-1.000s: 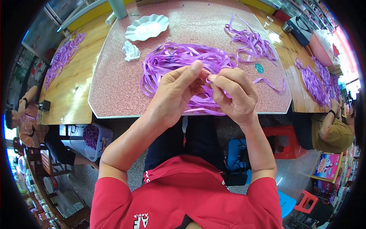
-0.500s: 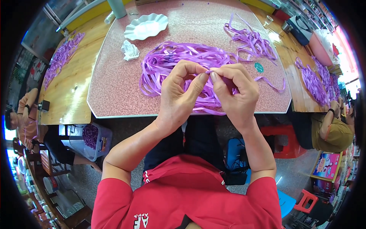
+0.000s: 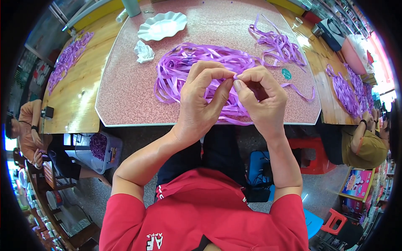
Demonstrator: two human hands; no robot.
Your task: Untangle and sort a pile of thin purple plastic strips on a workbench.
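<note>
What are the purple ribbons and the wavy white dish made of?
Purple ribbons: probably satiny cloth, since they bend softly and shine. Wavy white dish: smooth, rather glossy, with bright highlights, so maybe glazed ceramic or plastic.

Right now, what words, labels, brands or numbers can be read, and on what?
Red shirt: white letters, partly readable, but I don't copy printed words.
Shirt's hem: white marks, cut off by folds.
Green oval: marks too small to read.
Pink-blue box: print too small.
Purple ribbons: no print visible.
</note>
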